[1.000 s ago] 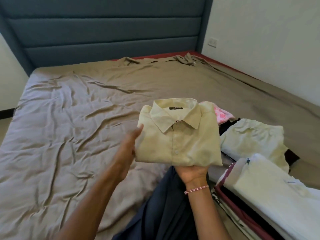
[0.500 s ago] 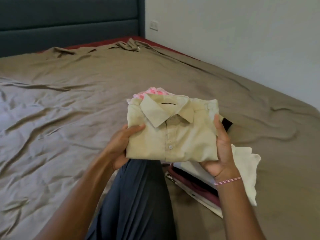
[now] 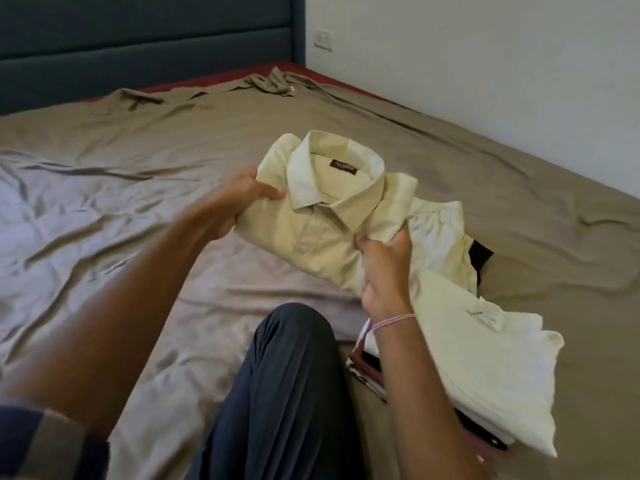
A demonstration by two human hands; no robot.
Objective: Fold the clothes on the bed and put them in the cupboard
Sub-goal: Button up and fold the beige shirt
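Observation:
A folded pale yellow collared shirt (image 3: 322, 230) is held between both hands above the bed (image 3: 138, 202). My left hand (image 3: 232, 202) grips its left edge near the shoulder. My right hand (image 3: 384, 271) grips its right lower edge, with a pink and white thread band on the wrist. The shirt is tilted, collar pointing away and to the right. It hangs over a folded cream garment (image 3: 440, 233) on the bed. A nearer stack of folded clothes (image 3: 485, 368), cream on top with maroon and dark layers beneath, lies at the right.
My knee in dark blue trousers (image 3: 287, 375) rests on the bed at bottom centre. A crumpled brown garment (image 3: 270, 83) lies near the blue headboard (image 3: 138, 46). A white wall (image 3: 485, 64) with a socket (image 3: 322, 39) runs along the right side.
The shirt has moved right and down toward the folded cream garment and rotated clockwise. My right hand shifted from the shirt's side to its lower right edge. The camera view swung slightly.

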